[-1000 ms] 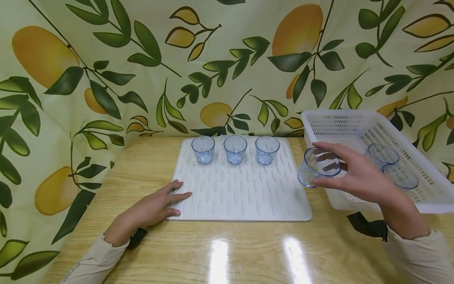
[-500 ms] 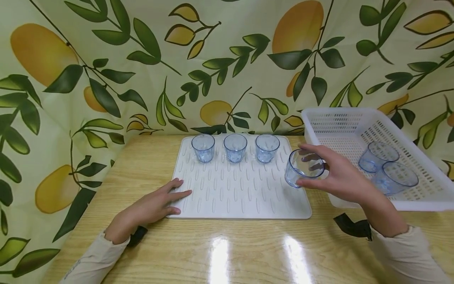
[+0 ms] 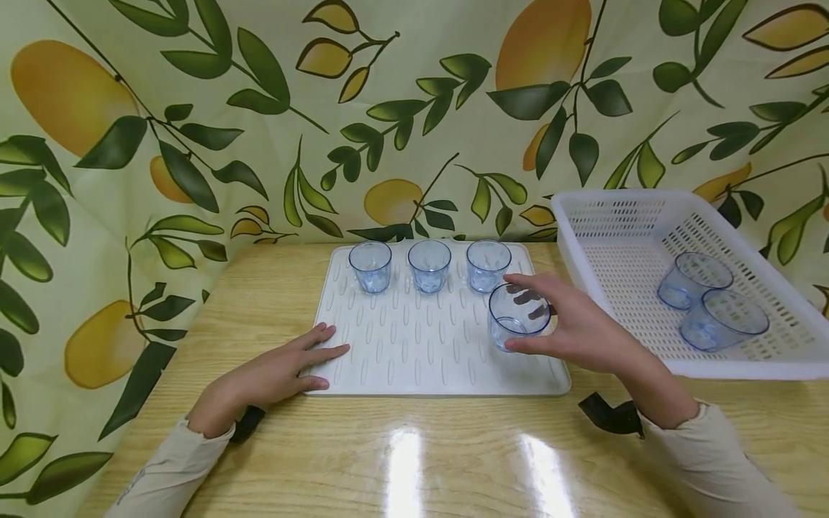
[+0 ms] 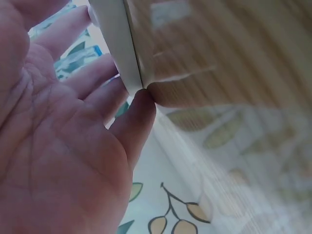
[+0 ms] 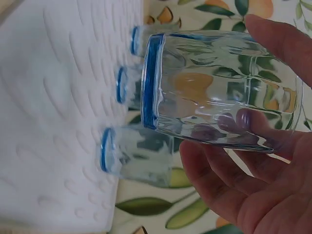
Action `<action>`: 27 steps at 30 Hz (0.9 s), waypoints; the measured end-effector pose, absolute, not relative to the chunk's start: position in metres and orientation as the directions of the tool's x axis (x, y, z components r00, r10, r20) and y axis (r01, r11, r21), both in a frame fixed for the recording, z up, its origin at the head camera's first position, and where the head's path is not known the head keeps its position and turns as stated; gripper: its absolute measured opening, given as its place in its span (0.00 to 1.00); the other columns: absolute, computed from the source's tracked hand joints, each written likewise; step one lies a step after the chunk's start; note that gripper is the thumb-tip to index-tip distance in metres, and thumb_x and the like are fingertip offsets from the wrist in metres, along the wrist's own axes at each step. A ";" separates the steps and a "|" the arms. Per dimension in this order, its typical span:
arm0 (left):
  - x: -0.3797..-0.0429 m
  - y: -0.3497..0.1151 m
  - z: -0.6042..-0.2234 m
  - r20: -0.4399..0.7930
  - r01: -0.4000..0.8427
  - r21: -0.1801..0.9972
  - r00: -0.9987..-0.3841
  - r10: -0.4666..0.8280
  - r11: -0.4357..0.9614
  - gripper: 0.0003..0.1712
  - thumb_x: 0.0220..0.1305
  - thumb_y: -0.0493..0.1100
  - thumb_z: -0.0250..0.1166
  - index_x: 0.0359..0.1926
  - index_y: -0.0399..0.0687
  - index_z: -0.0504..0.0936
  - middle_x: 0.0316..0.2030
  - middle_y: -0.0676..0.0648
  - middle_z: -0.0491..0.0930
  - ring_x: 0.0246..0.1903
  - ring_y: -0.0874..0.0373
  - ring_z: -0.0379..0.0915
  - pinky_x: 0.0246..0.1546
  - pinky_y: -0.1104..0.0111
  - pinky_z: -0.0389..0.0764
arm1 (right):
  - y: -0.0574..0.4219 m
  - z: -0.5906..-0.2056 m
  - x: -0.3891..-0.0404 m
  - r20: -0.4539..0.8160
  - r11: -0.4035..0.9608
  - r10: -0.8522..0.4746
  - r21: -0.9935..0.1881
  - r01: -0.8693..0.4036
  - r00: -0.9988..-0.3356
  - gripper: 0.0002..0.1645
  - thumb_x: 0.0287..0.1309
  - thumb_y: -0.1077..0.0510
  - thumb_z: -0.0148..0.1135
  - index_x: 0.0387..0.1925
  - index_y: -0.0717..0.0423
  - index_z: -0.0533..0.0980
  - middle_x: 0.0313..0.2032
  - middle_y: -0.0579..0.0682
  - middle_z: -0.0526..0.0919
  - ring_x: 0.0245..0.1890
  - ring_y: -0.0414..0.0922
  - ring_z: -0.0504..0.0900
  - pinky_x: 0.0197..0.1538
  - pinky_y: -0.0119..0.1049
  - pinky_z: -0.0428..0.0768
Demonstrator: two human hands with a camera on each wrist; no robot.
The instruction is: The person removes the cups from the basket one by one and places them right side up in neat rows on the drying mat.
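My right hand (image 3: 583, 332) grips a clear, blue-tinted drinking glass (image 3: 504, 332) over the right part of a white ridged mat (image 3: 401, 367). Its thumb and fingers hold opposite sides of the glass. In the right wrist view the glass's thick blue base (image 5: 152, 83) faces the mat; I cannot tell whether they touch. Three similar glasses, the left (image 3: 371, 270), middle (image 3: 429, 270) and right (image 3: 488, 267), stand in a row along the mat's back. My left hand (image 3: 275, 375) rests on the mat's left edge, fingers spread and fairly straight.
A white perforated plastic basket (image 3: 732, 369) stands at the right, with two more glasses inside: one farther back (image 3: 686, 280), one nearer (image 3: 719, 324). The wooden table (image 3: 311, 460) extends in front. A fruit-patterned cloth (image 3: 401, 129) hangs behind.
My right hand has carried the glass leftward, from beside the basket to over the mat's right part. My left hand has stayed in place on the mat's edge.
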State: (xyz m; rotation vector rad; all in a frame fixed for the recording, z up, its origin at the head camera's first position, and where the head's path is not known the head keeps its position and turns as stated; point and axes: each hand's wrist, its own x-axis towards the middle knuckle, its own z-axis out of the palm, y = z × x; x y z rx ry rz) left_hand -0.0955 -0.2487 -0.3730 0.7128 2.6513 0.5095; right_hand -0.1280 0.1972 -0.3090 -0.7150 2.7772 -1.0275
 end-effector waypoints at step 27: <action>-0.105 -0.261 -0.379 -0.208 0.329 0.518 -0.847 0.490 0.789 0.43 0.56 0.55 0.73 0.71 0.53 0.70 0.76 0.46 0.59 0.78 0.37 0.39 0.72 0.39 0.53 | 0.148 -0.326 -0.131 0.070 0.601 -0.569 -0.646 -0.471 -0.820 0.52 0.45 0.42 0.79 0.70 0.46 0.66 0.60 0.48 0.78 0.55 0.46 0.79 0.52 0.44 0.80</action>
